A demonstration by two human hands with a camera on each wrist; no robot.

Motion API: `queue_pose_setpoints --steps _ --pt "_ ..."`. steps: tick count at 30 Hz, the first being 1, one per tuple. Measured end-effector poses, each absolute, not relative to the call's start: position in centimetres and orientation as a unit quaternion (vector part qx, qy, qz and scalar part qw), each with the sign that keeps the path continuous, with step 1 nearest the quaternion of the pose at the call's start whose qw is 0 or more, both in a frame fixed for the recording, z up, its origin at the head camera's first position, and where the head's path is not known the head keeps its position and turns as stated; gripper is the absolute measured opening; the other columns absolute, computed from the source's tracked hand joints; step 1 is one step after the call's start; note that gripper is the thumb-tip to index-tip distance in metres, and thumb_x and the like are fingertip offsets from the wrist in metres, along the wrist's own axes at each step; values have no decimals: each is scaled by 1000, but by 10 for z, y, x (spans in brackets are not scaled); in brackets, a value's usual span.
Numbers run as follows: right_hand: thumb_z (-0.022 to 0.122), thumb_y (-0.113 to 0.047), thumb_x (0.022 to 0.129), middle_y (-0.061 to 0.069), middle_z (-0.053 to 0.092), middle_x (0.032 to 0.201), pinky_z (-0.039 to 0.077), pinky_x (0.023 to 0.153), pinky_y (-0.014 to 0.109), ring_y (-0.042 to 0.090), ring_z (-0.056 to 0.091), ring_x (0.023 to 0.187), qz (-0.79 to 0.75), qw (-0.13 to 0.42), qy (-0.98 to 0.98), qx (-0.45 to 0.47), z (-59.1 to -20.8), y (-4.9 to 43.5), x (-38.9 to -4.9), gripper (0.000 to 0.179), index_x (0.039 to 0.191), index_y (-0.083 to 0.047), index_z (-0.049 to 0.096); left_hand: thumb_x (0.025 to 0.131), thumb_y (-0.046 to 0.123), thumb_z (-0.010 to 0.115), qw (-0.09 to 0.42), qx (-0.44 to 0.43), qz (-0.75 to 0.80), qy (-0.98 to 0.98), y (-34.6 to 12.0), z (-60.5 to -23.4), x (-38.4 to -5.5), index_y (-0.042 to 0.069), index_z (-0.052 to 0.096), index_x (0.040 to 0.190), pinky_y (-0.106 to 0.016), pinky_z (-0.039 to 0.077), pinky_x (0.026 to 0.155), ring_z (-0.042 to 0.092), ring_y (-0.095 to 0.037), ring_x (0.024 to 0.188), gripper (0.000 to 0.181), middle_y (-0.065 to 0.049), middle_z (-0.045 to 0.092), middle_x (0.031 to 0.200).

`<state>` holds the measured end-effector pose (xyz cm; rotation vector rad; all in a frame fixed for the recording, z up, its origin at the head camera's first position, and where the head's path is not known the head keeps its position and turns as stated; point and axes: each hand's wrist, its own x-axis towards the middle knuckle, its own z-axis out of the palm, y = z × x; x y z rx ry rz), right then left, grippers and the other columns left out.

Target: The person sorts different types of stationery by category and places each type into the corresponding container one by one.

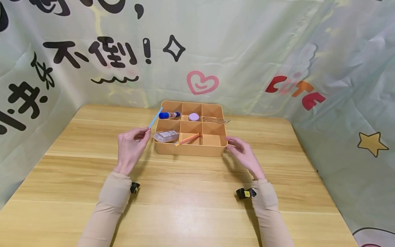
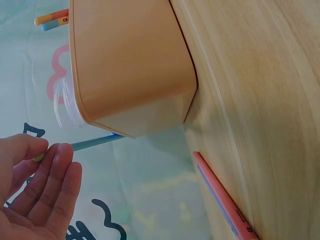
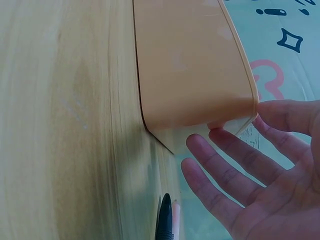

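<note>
A tan divided organizer box [image 1: 190, 150] with several compartments stands at the back of the table. The left hand [image 1: 132, 145] pinches a slim blue pencil [image 1: 155, 118] between thumb and fingertips, tilted up beside the box's left wall. Its yellowish end shows at the fingertips in the left wrist view; which kind of pencil or pen it is, I cannot tell. At the box's front right corner, the right hand [image 1: 243, 155] touches the rim and side with its thumb and fingertips, the other fingers [image 3: 227, 172] loosely extended.
Inside the box are a blue-capped glue stick [image 1: 169, 115], a round purple item [image 1: 193, 117], a clear ruler-like strip [image 1: 216, 120], a clear labelled case [image 1: 166, 136] and orange pencils [image 1: 189, 139]. A printed cloth [image 1: 240, 61] hangs behind the table [image 1: 182, 199].
</note>
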<state>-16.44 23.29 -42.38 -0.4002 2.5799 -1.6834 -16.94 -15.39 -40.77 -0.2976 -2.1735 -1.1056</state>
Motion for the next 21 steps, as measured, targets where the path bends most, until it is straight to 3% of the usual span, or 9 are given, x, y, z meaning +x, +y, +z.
queue_pose_setpoints --steps 8,21 --pt "50 -4 103 33 50 146 56 101 30 47 58 126 -537 17 834 -126 -425 233 -164 42 142 11 46 87 2 74 334 -114 -422 -835 -154 -408 -170 -4 78 95 -23 59 61 74 -28 64 11 -18 78 83" --pt "53 0 101 35 46 148 52 103 55 52 54 129 -553 22 823 -124 -427 231 -165 45 144 10 44 88 1 73 331 -118 -427 -833 -153 -409 -170 -6 77 96 -33 61 61 74 -30 66 12 -20 77 86"
